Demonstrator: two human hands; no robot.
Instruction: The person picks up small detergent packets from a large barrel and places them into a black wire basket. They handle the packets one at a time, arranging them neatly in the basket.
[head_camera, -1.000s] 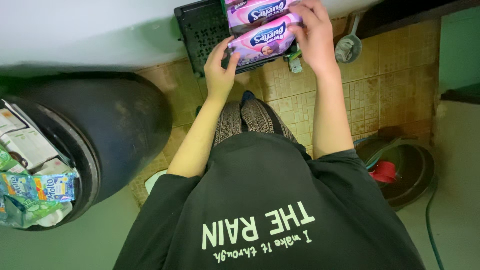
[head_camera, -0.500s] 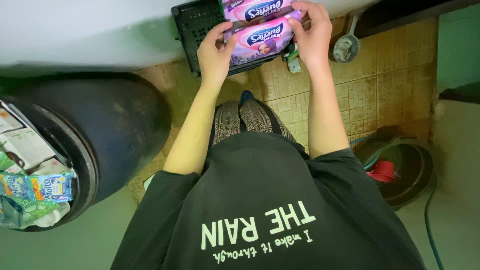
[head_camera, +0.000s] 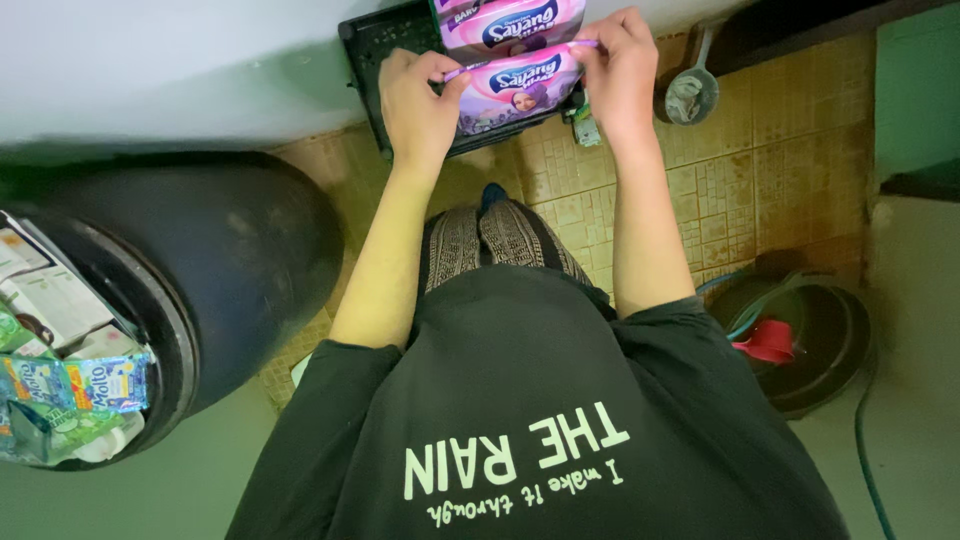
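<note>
Both my hands hold a purple and pink soft pouch (head_camera: 512, 92) by its upper edge, low over a black plastic crate (head_camera: 372, 62) that stands on the tiled floor by the wall. My left hand (head_camera: 415, 100) pinches the pouch's left corner. My right hand (head_camera: 618, 72) pinches its right corner. A second pouch of the same kind (head_camera: 510, 20) lies in the crate just beyond the one I hold. My dark shirt and patterned trousers fill the lower middle of the view.
A large dark barrel (head_camera: 230, 270) stands at the left, with several sachets and packets (head_camera: 60, 380) in its open top. At the right are a dark basin (head_camera: 820, 340) with a red scoop (head_camera: 768, 340) and hose, and a metal ladle (head_camera: 692, 95).
My hands have shifted from the pouch's sides to its upper edge, and the pouch has moved a little further over the crate.
</note>
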